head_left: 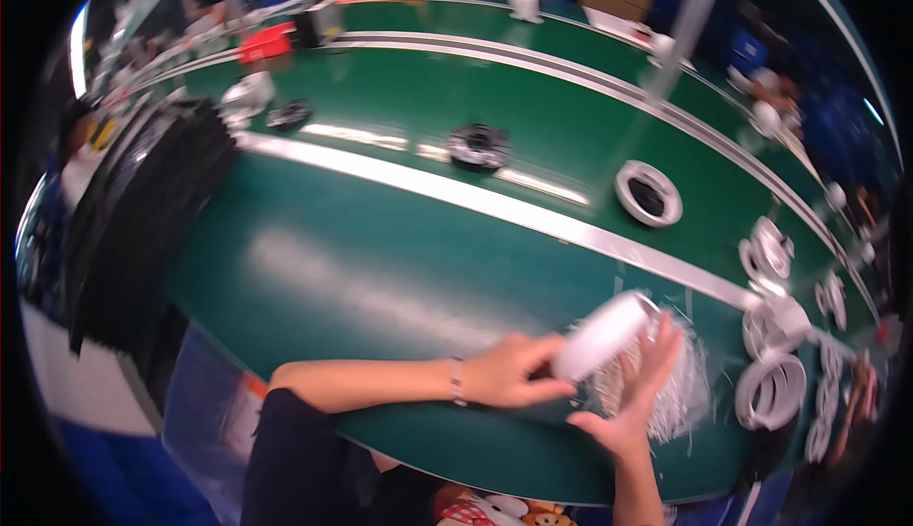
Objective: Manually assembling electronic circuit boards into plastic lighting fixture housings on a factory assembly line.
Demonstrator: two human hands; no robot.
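A white ring-shaped housing (601, 338) is held tilted on its edge above the green work surface. My left hand (506, 372) grips its lower left end between thumb and fingers. My right hand (628, 410) is at the housing's right side, fingers stretched and thumb apart; whether its fingertips touch the rim I cannot tell. Under and behind the right hand lies a heap of thin whitish strips (677, 395) on clear plastic. Motion blurs both hands slightly.
Several white rings (770, 391) stand at the right edge. On the green belt (380, 88) beyond a pale rail (456, 198) lie a black coil (478, 147) and a white ring with a black centre (649, 193). Black sheets (143, 212) are stacked at left. Other people work across the belt.
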